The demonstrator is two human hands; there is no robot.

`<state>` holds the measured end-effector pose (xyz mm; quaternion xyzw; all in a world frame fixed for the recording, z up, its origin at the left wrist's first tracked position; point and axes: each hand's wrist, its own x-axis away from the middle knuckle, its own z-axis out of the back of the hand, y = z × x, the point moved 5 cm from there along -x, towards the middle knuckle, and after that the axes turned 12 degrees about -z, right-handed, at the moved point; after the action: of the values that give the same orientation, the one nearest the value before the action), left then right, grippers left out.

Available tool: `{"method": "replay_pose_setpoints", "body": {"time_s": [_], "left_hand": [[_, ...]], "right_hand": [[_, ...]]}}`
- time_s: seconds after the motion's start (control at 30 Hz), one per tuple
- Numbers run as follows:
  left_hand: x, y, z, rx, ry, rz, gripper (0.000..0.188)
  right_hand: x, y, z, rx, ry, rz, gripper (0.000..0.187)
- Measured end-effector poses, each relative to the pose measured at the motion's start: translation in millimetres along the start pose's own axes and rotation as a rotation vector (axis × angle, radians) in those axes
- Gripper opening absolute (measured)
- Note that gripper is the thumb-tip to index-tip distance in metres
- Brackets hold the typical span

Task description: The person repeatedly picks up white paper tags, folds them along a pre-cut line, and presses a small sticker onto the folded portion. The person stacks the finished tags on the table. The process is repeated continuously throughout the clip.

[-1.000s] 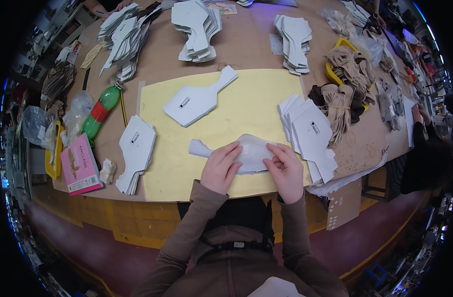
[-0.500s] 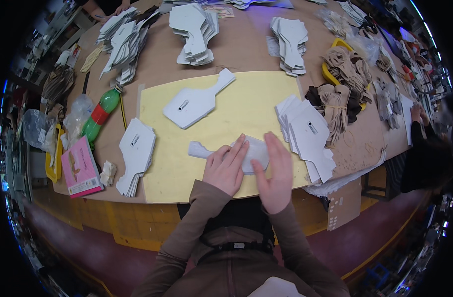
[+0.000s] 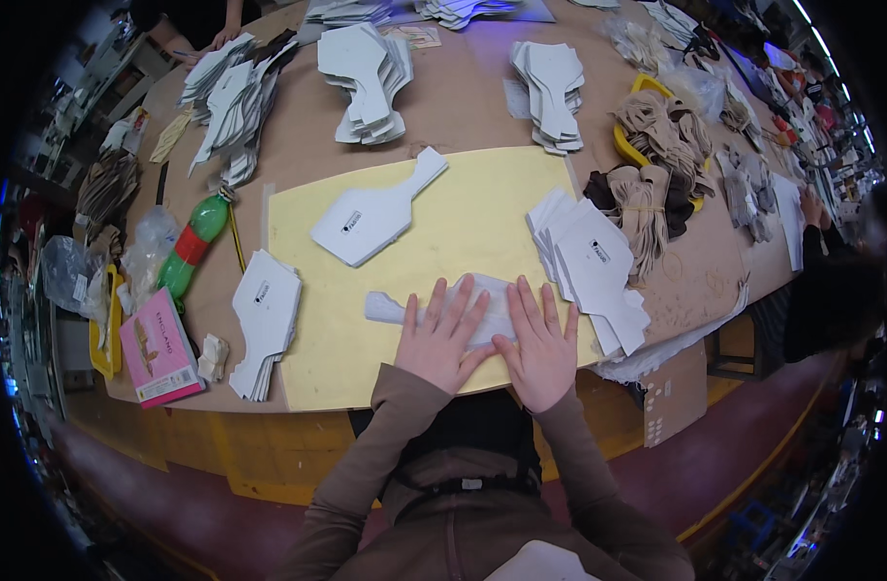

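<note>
Greyish-white and thin, the paddle-shaped piece lay on the yellow sheet near the table's front edge, its narrow tail pointing left and its broad part beneath the person's fingers. The left hand and the right hand both rested palm down with fingers spread, neither of them gripping anything; the thumbs came close together over the lower edge, though whether they touched could not be told. The piece looked light and fairly soft, likely to flex or crease if lifted by one end, and its faintly uneven surface suggested more give than the smoother white piece lying farther up the sheet. It seemed unlikely to break, and flat palms suited it well; for lifting, the broad part's two opposite edges appeared the safest hold, as the slim tail would probably let the rest droop. Much of the broad part was covered: its right end disappeared under the right hand, and the join to the tail ran beneath the left. Whether it was a single layer or several could not be made out, nor could its underside. The right little finger lay just beside the right-hand stack, with contact unclear. At the far left corner, a co-worker's arms were cut off by the picture's dark rim.
</note>
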<state>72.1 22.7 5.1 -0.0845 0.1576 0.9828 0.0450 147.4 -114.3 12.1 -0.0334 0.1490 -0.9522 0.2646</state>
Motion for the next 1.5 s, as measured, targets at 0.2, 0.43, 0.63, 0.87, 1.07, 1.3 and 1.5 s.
{"method": "replay_pose_setpoints", "body": {"time_s": [0.2, 0.43, 0.63, 0.87, 1.07, 1.3, 1.5], "left_hand": [[24, 37, -6, 0.135, -0.1, -0.174, 0.071], [42, 51, 11, 0.255, 0.159, -0.229, 0.057], [18, 60, 6, 0.059, 0.1, -0.248, 0.043], [32, 58, 38, 0.515, 0.413, -0.267, 0.031], [39, 45, 54, 1.549, 1.105, 0.218, 0.008], [38, 13, 48, 1.813, 0.985, 0.424, 0.041], [33, -82, 55, 0.724, 0.758, 0.463, 0.064]], "right_hand": [[6, 22, 18, -0.68, 0.034, -0.005, 0.055], [7, 38, 20, -1.076, 0.033, -0.108, 0.045], [7, 17, 21, -1.063, 0.013, -0.091, 0.031], [6, 25, 47, -1.134, 0.129, -0.02, 0.031], [15, -19, 49, -1.267, -0.197, 0.158, 0.045], [8, -1, 85, -0.848, 0.239, -0.005, 0.012], [-19, 82, 108, -0.593, 0.436, -0.282, 0.05]]}}
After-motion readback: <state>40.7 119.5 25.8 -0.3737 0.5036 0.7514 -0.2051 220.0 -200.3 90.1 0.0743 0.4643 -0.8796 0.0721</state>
